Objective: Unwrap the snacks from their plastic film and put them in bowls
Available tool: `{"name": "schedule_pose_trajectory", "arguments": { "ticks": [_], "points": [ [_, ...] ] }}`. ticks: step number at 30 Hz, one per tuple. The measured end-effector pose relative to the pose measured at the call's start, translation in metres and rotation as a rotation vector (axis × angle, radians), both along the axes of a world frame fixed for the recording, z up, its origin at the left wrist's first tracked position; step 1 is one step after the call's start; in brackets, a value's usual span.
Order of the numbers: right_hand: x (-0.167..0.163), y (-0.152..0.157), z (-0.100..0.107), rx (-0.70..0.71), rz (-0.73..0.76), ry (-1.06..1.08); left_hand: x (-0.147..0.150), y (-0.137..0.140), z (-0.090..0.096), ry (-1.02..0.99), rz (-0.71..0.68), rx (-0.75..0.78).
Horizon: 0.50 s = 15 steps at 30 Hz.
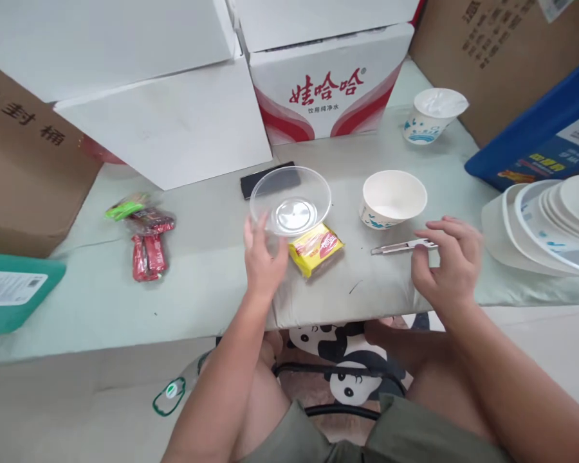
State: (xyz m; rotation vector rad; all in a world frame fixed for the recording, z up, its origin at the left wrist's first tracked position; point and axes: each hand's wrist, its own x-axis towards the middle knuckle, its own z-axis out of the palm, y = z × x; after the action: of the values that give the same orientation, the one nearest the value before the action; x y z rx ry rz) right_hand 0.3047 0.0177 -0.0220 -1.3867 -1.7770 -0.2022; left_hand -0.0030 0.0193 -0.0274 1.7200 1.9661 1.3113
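Observation:
My left hand [263,263] is slightly blurred, with fingers apart at the near-left rim of a clear plastic bowl or lid [295,215]. No firm grip on it shows. Just right of that hand lies a yellow wrapped packet [315,249], touching the clear rim. My right hand [446,260] has its thumb and fingers spread around the handle end of a slim white craft knife [398,247], which lies on the table without a visible grip. Beyond the knife stands a white paper bowl [393,198] with blue print. A dark flat object [265,180] is partly behind the clear plastic.
Red and green snack packets [147,235] lie on the left. A printed white carton [335,87] and brown boxes [17,161] line the back. At right are a paper cup [431,116], stacked bowls [545,218] and a blue container [540,138]. The table's front edge [347,318] runs before me.

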Motion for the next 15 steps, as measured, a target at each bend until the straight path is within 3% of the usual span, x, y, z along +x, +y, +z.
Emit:
{"name": "schedule_pose_trajectory", "arguments": {
  "ticks": [2, 5, 8, 11, 15],
  "points": [
    [0.011, -0.002, -0.001, -0.021, 0.023, -0.019, 0.009, -0.005, 0.001, 0.163, 0.046, 0.187],
    [0.028, 0.000, -0.009, -0.210, 0.075, -0.137, 0.028, -0.019, 0.000, 0.364, -0.147, 0.288],
    [0.042, 0.005, -0.021, -0.341, 0.092, -0.249, 0.049, -0.031, -0.002, 0.463, -0.281, 0.080],
    [0.048, 0.008, -0.030, -0.453, 0.051, -0.299, 0.060, -0.035, -0.005, 0.486, -0.278, -0.126],
    [0.045, 0.003, -0.027, -0.531, 0.016, -0.291, 0.058, -0.032, -0.005, 0.448, -0.233, -0.206]
  ]
}}
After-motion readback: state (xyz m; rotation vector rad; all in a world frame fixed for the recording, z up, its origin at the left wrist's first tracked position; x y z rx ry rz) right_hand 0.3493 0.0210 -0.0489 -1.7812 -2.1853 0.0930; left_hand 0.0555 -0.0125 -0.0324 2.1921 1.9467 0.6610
